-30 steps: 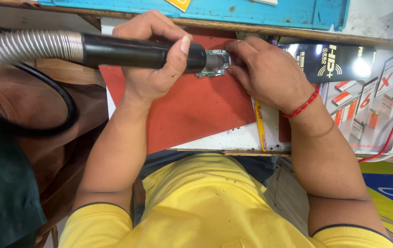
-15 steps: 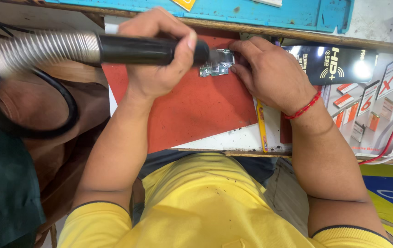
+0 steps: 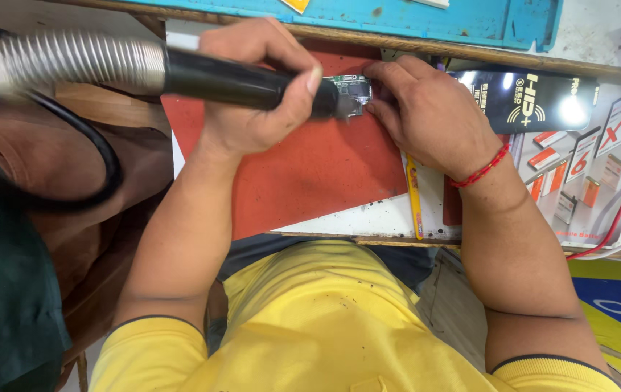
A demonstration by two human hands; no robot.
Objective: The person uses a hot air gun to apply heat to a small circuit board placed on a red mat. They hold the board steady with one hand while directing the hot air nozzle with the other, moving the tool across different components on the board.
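Observation:
My left hand (image 3: pixel 256 94) grips a black hot-air tool handle (image 3: pixel 231 80) with a ribbed silver hose (image 3: pixel 71 62) running off to the left. The tool's tip lies over a small circuit board (image 3: pixel 354 91) on a red mat (image 3: pixel 310 170). My right hand (image 3: pixel 430 116), with a red thread on its wrist, rests on the mat and pinches the board's right edge with its fingertips. The tool's tip and my fingers hide part of the board.
A blue tray (image 3: pixel 412 18) lines the far bench edge. A black glossy box (image 3: pixel 535 101) and small packaged parts (image 3: pixel 586 167) lie to the right. A yellow strip (image 3: pixel 415 199) lies beside the mat. A black cable (image 3: pixel 100 160) loops at left.
The tool and my left hand have shifted slightly right and toward the board. The right hand has stayed on the board.

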